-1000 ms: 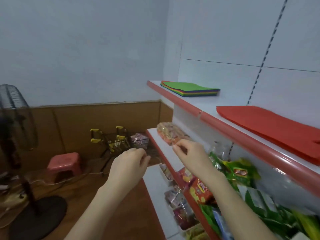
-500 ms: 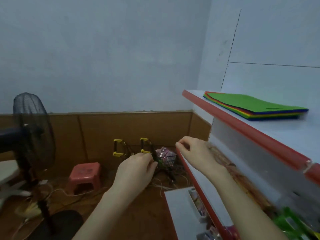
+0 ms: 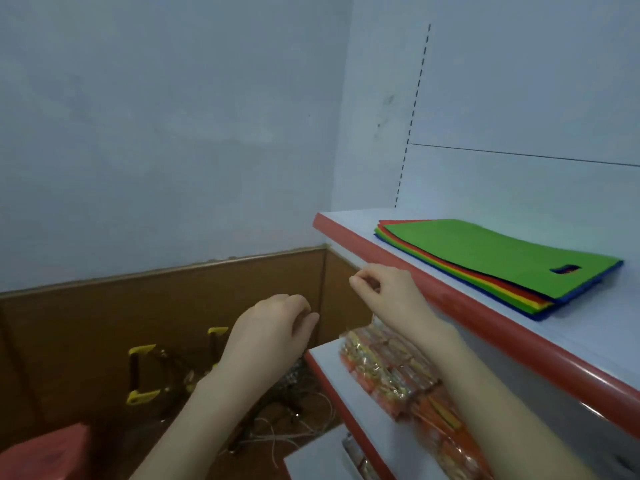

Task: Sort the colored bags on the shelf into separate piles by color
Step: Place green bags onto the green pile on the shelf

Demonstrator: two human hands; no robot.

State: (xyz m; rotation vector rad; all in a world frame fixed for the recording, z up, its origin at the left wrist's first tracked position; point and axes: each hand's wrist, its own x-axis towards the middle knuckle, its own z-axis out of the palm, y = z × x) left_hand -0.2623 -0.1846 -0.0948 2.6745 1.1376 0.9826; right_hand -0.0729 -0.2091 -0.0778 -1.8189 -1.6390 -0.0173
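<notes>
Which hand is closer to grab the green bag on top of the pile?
The right hand. It is up beside the red shelf edge, near the green bag. The left hand is lower and farther out from it.

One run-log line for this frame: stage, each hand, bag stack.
stage: pre-grasp, nothing held | left hand: curled, empty | right hand: curled, empty, near shelf edge | bag stack: mixed colors, green on top, untouched

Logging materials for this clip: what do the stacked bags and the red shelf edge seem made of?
Bags: likely non-woven fabric, matte; thin flat sheets, a punched handle slot, no shine. Shelf edge: probably plastic or painted metal, glossy; smooth red strip with bright highlights.
</notes>
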